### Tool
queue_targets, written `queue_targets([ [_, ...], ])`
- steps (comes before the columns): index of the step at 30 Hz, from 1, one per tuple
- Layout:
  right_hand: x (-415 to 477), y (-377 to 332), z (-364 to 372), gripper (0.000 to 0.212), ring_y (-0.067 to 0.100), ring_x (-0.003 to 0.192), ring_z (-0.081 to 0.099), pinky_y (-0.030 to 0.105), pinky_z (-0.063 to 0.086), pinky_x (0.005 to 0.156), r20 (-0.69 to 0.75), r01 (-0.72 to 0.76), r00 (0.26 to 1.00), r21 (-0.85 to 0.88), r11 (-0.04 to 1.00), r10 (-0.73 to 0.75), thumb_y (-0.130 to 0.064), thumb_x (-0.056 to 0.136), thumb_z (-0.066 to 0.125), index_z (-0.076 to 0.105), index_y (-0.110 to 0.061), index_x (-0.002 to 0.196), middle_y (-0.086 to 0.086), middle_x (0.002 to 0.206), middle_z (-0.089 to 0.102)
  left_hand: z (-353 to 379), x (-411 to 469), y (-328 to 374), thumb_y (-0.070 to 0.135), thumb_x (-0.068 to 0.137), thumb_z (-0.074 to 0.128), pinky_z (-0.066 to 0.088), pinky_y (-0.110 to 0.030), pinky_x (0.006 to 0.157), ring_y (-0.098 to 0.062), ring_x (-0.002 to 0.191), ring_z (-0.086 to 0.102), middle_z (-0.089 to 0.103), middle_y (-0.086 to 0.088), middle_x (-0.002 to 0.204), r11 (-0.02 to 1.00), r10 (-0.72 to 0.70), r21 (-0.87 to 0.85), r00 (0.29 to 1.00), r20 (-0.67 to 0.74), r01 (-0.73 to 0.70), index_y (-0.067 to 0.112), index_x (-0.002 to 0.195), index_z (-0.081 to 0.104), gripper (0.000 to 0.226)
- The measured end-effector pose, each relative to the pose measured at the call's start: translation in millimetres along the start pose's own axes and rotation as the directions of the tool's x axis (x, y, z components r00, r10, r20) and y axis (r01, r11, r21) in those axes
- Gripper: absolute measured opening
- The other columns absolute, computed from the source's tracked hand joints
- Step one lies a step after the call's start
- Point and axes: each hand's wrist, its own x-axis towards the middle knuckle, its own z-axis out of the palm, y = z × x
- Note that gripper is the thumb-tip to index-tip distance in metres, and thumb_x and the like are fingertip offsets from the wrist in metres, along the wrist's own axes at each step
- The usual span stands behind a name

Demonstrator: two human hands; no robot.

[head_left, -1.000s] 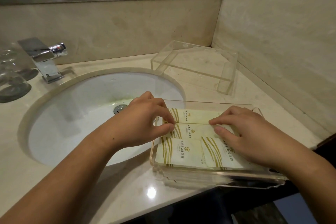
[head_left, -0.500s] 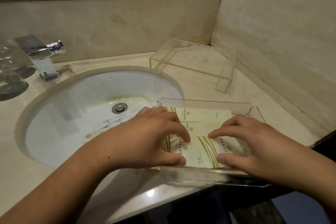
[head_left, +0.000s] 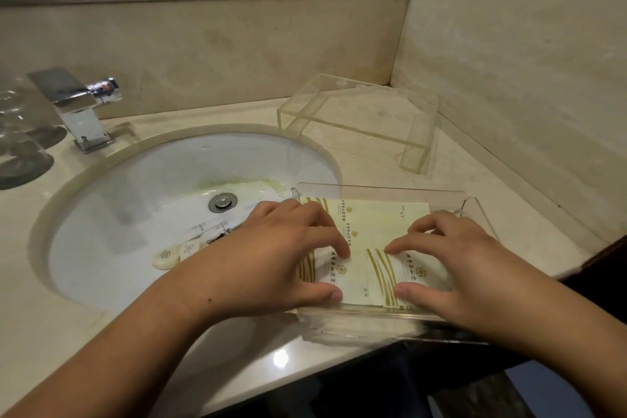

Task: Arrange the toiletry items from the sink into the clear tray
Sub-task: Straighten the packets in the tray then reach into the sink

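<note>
Grip of left hand (head_left: pixel 271 258) and right hand (head_left: pixel 464 265) tight on sachets (head_left: pixel 373 220) inside clear tray (head_left: pixel 482 214) (small toiletries (head_left: pixel 166 257) loose in sink (head_left: pixel 135 180))

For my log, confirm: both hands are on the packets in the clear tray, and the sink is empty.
The sink is not empty: the head view shows a round soap in it. Left hand and right hand are on the packets in the clear tray.

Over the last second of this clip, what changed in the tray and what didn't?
Both hands slid toward the near edge of the clear tray: the left hand and right hand now hold the front packets at their edges. The tray and rear packets stayed put.
</note>
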Motion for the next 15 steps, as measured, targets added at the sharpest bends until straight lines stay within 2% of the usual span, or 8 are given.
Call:
queue_targets([
  [7, 0, 2, -8, 0.050, -0.010, 0.125, 0.034, 0.016, 0.030, 0.106, 0.064, 0.010, 0.998, 0.023, 1.000, -0.011, -0.071, 0.074, 0.062, 0.051, -0.061, 0.122, -0.036, 0.127, 0.035, 2, -2, -4, 0.078, 0.082, 0.052, 0.023, -0.030, 0.117, 0.005, 0.128, 0.036, 0.040, 0.032, 0.133, 1.000, 0.003, -0.017, 1.000, 0.007, -0.003, 0.056, 0.127, 0.049, 0.050],
  [10, -1, 2, -11, 0.051, -0.013, 0.124, 0.033, 0.013, 0.028, 0.102, 0.059, 0.014, 0.998, 0.016, 1.000, -0.015, -0.072, 0.073, 0.062, 0.051, -0.060, 0.121, -0.037, 0.126, 0.035, 3, -1, -5, 0.078, 0.083, 0.051, 0.023, -0.030, 0.117, 0.004, 0.129, 0.035, 0.039, 0.033, 0.134, 1.000, 0.010, -0.020, 1.000, 0.008, -0.010, 0.056, 0.129, 0.048, 0.051],
  [15, -1, -2, -13, 0.049, -0.011, 0.125, 0.037, 0.014, 0.030, 0.103, 0.011, 0.020, 1.000, 0.014, 1.000, -0.020, -0.073, 0.074, 0.058, 0.051, -0.060, 0.120, -0.035, 0.127, 0.039, 3, -2, -5, 0.077, 0.086, 0.048, 0.022, -0.024, 0.113, 0.006, 0.127, 0.034, 0.041, 0.031, 0.133, 0.999, 0.025, -0.037, 0.999, -0.031, -0.026, 0.054, 0.130, 0.049, 0.049],
])
